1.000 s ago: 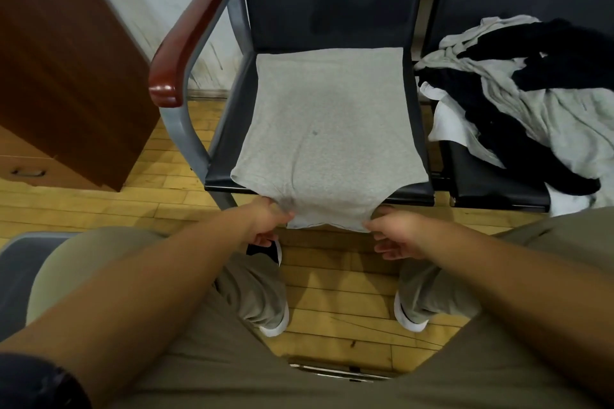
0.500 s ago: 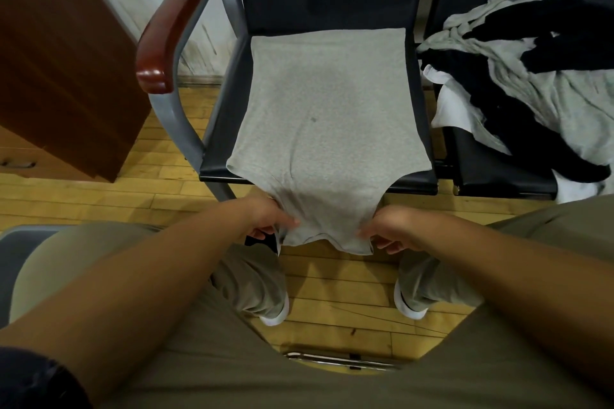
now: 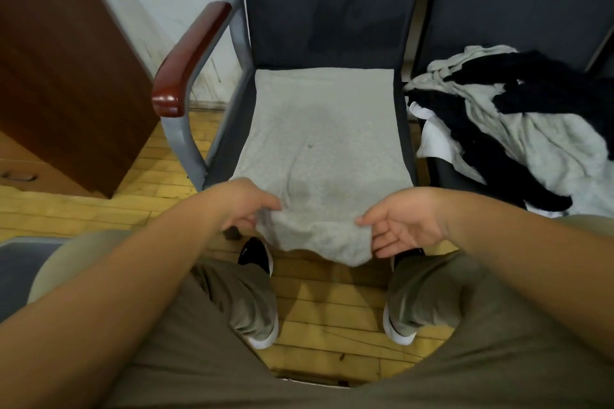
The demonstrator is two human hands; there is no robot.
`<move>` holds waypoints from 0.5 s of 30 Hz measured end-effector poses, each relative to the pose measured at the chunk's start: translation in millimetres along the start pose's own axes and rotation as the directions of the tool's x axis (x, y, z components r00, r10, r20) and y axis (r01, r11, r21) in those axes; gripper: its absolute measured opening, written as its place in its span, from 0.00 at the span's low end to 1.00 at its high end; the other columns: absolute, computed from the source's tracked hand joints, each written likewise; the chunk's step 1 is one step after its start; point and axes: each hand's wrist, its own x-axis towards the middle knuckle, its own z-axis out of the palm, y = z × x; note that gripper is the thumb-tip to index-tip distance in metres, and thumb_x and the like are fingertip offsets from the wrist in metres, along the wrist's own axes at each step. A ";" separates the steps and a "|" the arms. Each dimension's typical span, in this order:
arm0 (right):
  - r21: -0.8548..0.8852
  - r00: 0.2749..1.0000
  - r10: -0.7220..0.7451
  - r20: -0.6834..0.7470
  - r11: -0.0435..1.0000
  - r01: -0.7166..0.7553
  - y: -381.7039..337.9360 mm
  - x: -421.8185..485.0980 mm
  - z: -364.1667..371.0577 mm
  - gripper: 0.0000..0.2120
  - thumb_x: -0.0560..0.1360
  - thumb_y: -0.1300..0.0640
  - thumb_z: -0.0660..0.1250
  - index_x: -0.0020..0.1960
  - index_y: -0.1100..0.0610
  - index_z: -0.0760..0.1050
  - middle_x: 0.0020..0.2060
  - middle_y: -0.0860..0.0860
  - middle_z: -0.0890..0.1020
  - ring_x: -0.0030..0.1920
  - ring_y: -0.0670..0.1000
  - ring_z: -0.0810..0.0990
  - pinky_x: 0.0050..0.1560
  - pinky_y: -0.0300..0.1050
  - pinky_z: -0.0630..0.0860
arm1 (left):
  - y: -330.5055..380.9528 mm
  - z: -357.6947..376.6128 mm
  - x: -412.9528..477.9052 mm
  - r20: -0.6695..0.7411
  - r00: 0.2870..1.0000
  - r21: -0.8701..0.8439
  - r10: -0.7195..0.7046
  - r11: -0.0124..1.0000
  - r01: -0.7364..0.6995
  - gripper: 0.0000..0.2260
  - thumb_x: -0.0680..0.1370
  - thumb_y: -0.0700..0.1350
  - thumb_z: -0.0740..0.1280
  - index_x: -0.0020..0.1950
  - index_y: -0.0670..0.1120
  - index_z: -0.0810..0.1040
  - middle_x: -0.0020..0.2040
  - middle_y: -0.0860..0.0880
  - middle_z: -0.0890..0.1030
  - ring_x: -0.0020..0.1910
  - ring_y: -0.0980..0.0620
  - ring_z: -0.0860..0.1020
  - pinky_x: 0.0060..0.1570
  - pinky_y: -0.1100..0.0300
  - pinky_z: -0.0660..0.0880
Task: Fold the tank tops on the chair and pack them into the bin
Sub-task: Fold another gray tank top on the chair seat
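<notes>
A grey tank top point(image 3: 319, 143) lies spread flat over the seat of a dark chair point(image 3: 332, 10), its near end hanging past the seat's front edge. My left hand point(image 3: 246, 206) pinches the near left corner of the cloth. My right hand point(image 3: 405, 219) holds the near right corner between thumb and fingers, palm turned up. The near edge is lifted slightly and sags between both hands. No bin shows clearly in this view.
A heap of black, grey and white tank tops point(image 3: 518, 123) lies on the neighbouring chair at the right. A wooden armrest point(image 3: 189, 60) flanks the chair on the left, and a brown cabinet point(image 3: 66, 60) stands beyond it. My knees and shoes sit over the wooden floor point(image 3: 332, 312).
Both hands have raised the near end of the grey tank top a little. My right hand has turned palm up under its corner. The view has tilted down.
</notes>
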 end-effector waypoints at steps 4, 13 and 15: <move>0.104 0.993 -0.107 -0.049 0.988 0.111 -31.7 -24.6 -6.5 0.16 0.84 0.56 0.66 0.69 0.61 0.77 0.59 0.59 0.87 0.61 0.59 0.86 0.71 0.59 0.76 | 39.7 -16.3 -32.2 0.101 0.991 -0.291 0.091 0.955 -0.058 0.15 0.79 0.45 0.77 0.63 0.41 0.82 0.54 0.47 0.89 0.51 0.51 0.88 0.54 0.51 0.83; 0.288 0.921 -0.268 -0.283 0.892 0.348 -119.5 -24.8 -44.1 0.16 0.83 0.55 0.69 0.69 0.56 0.79 0.56 0.53 0.88 0.46 0.51 0.89 0.43 0.46 0.86 | 129.3 -51.5 -10.1 -0.011 0.978 -0.589 0.206 0.789 -0.173 0.13 0.82 0.37 0.71 0.66 0.38 0.81 0.58 0.42 0.88 0.52 0.48 0.88 0.42 0.58 0.85; 0.372 0.906 -0.276 -0.320 0.843 0.388 -141.4 -11.4 -56.2 0.14 0.82 0.56 0.69 0.67 0.56 0.80 0.58 0.50 0.88 0.43 0.51 0.90 0.38 0.44 0.85 | 150.6 -57.4 9.9 -0.037 0.976 -0.629 0.216 0.754 -0.190 0.15 0.81 0.36 0.72 0.68 0.37 0.80 0.58 0.41 0.87 0.54 0.45 0.88 0.44 0.56 0.86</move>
